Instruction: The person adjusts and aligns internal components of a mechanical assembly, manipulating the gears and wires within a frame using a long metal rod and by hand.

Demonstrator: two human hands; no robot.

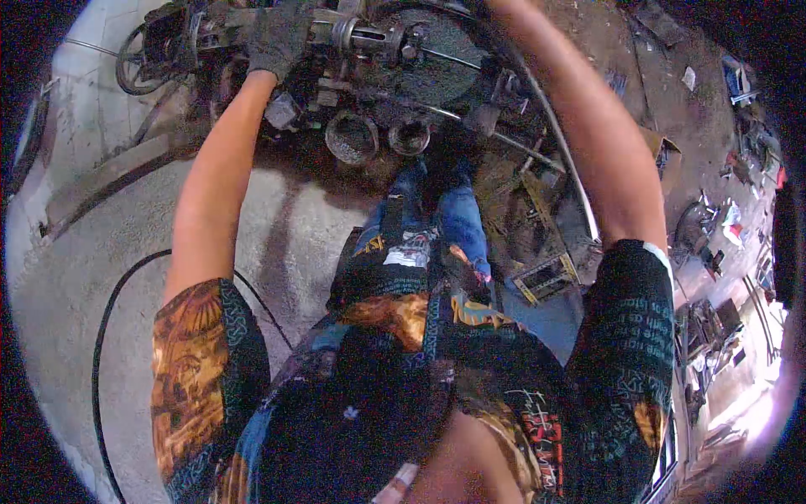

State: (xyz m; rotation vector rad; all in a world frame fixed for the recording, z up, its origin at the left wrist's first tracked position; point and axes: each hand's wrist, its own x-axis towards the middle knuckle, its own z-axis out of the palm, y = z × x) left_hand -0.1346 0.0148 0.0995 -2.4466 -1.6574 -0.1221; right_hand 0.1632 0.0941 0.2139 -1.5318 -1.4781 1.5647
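Note:
At the top left, my left hand (275, 42) wears a dark glove and rests on a dark, greasy machine (323, 38). Its fingers blend into the dark metal and cannot be made out. My right arm reaches up to the top edge of the view, where the hand is cut off. Right of the glove lies a shiny slotted shaft (369, 35). Below it hang two round metal cups (351, 137), side by side. A handwheel (138, 63) stands at the machine's left end. Thin metal rods run from the machine toward the right.
A black cable (99, 361) curves over the concrete floor (290, 210) at the left. A long curved metal strip (558, 139) passes beside my right arm. A rectangular metal frame (544, 280) lies near my legs. Tools and scrap (714, 328) cover the right side.

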